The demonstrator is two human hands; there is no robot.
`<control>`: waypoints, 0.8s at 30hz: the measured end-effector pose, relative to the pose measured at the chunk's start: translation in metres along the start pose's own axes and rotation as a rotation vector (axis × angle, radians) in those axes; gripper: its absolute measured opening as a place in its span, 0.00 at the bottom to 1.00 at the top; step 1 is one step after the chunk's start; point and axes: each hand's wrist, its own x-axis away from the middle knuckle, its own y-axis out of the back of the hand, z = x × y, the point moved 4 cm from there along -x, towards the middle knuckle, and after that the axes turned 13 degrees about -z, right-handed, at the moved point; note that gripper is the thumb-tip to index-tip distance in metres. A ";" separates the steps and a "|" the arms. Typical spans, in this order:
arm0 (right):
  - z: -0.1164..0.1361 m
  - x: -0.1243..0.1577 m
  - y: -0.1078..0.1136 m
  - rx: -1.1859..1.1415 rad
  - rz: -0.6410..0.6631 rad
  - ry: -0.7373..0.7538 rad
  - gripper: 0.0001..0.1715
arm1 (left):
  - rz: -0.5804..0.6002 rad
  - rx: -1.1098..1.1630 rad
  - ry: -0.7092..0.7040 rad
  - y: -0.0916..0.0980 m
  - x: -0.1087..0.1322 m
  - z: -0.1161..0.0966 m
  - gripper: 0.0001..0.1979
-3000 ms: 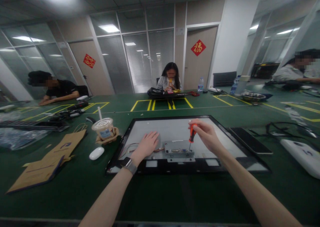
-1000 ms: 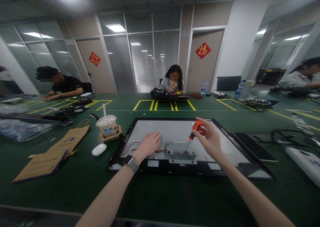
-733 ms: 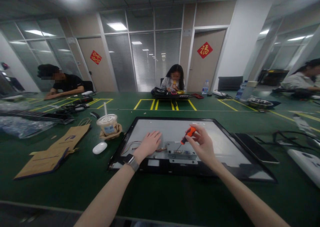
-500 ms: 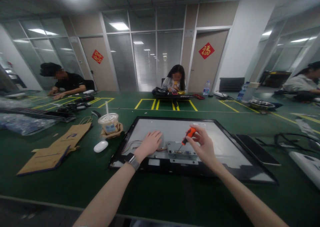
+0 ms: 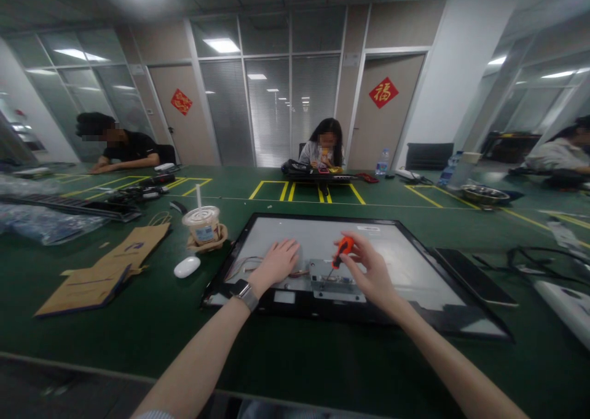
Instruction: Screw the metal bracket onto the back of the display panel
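Note:
A black-framed display panel lies with its pale grey side up on the green table. Near its front edge sits a metal bracket with small connectors. Between the fingers of my right hand is an orange and black screwdriver, tilted, its thin shaft pointing down at the bracket; whether the tip touches a screw is too small to tell. My left hand rests flat on the panel left of the bracket, fingers stretched out and holding nothing. Thin cables run beside it.
Left of the panel stand a lidded drink cup with a straw, a white mouse and a brown paper bag. A dark phone-like slab and black cables lie to the right. Several people sit around the table.
My right hand and the screwdriver have shifted slightly left, and the screwdriver stands more upright. My left hand stays on the panel.

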 end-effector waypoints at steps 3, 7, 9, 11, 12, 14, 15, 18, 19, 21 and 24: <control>0.006 0.001 -0.005 -0.048 0.109 -0.020 0.22 | 0.002 0.004 0.003 0.002 0.000 -0.002 0.24; 0.012 -0.001 -0.006 -0.137 0.151 -0.081 0.19 | 0.001 -0.001 0.011 0.001 0.000 -0.002 0.24; 0.014 -0.006 -0.002 -0.139 0.100 -0.073 0.14 | 0.003 -0.003 0.012 0.001 0.000 -0.002 0.24; 0.014 -0.011 0.002 -0.138 0.054 -0.079 0.12 | 0.006 0.000 0.011 0.001 0.000 -0.002 0.24; 0.013 -0.013 0.004 -0.138 0.040 -0.094 0.12 | 0.007 0.001 0.011 0.002 0.000 -0.002 0.24; 0.010 -0.016 0.006 -0.164 0.047 -0.142 0.14 | 0.014 0.004 0.017 0.002 0.000 -0.001 0.24; 0.010 -0.017 0.007 -0.172 0.054 -0.156 0.15 | 0.017 0.004 0.020 0.003 0.000 -0.001 0.24; 0.010 -0.018 0.008 -0.153 0.082 -0.152 0.17 | 0.022 0.003 0.018 0.002 -0.001 -0.001 0.24; 0.010 -0.018 0.008 -0.137 0.080 -0.133 0.16 | 0.020 0.000 0.014 0.002 -0.001 0.000 0.24; 0.013 -0.019 0.009 -0.090 0.041 -0.069 0.13 | 0.017 -0.006 0.008 0.000 -0.001 0.001 0.24; 0.017 -0.021 0.011 0.001 -0.048 0.032 0.09 | 0.014 -0.013 0.005 -0.002 0.000 0.002 0.24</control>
